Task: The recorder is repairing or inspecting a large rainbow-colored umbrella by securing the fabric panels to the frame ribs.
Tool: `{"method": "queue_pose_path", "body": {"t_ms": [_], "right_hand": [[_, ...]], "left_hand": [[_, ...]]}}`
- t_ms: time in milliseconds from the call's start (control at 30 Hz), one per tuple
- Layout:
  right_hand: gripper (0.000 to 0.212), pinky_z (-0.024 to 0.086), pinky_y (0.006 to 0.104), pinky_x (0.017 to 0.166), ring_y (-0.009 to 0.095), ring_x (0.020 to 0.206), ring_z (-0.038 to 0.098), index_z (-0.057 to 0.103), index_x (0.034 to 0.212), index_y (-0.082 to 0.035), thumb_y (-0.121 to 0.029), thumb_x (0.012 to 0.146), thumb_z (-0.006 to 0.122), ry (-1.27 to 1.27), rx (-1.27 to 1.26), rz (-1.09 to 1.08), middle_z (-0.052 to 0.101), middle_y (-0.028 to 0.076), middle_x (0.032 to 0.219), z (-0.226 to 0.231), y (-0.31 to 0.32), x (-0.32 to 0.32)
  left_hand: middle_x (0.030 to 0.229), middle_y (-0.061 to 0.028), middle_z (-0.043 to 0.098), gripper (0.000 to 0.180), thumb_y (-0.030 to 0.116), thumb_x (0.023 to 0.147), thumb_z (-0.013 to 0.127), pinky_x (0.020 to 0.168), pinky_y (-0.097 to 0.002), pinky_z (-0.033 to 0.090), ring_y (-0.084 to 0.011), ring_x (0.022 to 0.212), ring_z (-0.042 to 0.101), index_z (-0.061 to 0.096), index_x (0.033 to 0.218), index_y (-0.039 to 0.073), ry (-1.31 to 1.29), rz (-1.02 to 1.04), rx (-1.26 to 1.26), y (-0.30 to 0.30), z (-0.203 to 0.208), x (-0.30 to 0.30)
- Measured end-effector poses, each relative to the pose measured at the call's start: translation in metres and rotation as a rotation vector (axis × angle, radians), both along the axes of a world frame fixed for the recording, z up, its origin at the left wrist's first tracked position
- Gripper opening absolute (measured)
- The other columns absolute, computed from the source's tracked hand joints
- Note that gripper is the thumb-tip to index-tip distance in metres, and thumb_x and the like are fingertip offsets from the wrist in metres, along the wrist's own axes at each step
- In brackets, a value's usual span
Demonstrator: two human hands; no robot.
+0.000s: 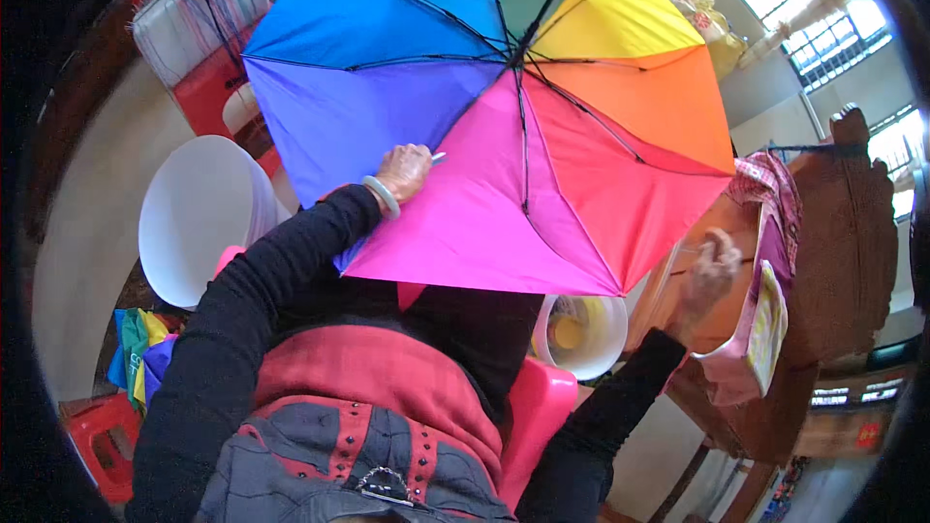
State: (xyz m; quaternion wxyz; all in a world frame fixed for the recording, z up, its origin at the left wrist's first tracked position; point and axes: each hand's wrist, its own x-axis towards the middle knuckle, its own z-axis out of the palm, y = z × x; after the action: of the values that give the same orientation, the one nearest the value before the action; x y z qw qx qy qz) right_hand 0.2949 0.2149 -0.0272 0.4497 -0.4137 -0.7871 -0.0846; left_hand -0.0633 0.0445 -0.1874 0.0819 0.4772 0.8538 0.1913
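Note:
A rainbow-coloured umbrella [465, 203] is spread open in front of me, with its inner side, black ribs and shaft showing. My left hand [405, 172], with a pale bangle at the wrist, is closed on it at the seam between the purple and pink panels. A small whitish tip [439, 157] sticks out by those fingers; its kind is unclear. Out to the right, clear of the canopy, my right hand [712, 266] is raised with bent fingers. Motion blurs it, and whether it holds anything fine cannot be made out.
A large white bucket [194, 223] stands at left, near a red stool [102, 441] and folded colourful fabric [145, 353]. Threads hang over a white board [203, 24] at the upper left. A white tub [586, 334] and a wooden table [741, 315] with cloths are at right.

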Motion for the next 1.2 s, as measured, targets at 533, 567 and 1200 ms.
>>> {"method": "queue_pose_path", "body": {"t_ms": [533,567,1200], "right_hand": [[0.012,0.045,0.0424,0.061,0.034,0.07,0.059,0.06,0.073,-0.003,-0.014,0.072,0.055,-0.142,-0.724,0.636,0.058,0.019,0.07,-0.144,-0.063,-0.219],[0.011,0.045,0.0421,0.06,0.033,0.067,0.058,0.06,0.072,-0.004,-0.013,0.072,0.054,-0.166,-0.654,0.616,0.058,0.019,0.069,-0.154,-0.07,-0.224],[0.011,0.045,0.0484,0.062,0.038,0.074,0.057,0.052,0.077,-0.003,-0.012,0.071,0.051,-0.438,-0.662,0.532,0.057,0.02,0.072,-0.18,-0.109,-0.248]], "left_hand": [[0.068,-0.0173,0.058,0.017,0.014,0.073,0.05,0.048,-0.0333,0.044,-0.023,0.057,0.057,0.053,0.07,-0.003,-0.564,0.136,0.13,-0.029,0.0,0.025],[0.065,-0.0145,0.058,0.019,0.015,0.075,0.05,0.044,-0.0303,0.042,-0.0183,0.052,0.056,0.054,0.069,-0.002,-0.786,0.181,0.079,-0.032,0.004,0.022],[0.055,-0.0049,0.053,0.023,0.018,0.079,0.048,0.037,-0.0235,0.035,-0.0106,0.043,0.047,0.054,0.064,0.002,-0.989,0.306,0.222,-0.03,-0.009,0.016]]}}
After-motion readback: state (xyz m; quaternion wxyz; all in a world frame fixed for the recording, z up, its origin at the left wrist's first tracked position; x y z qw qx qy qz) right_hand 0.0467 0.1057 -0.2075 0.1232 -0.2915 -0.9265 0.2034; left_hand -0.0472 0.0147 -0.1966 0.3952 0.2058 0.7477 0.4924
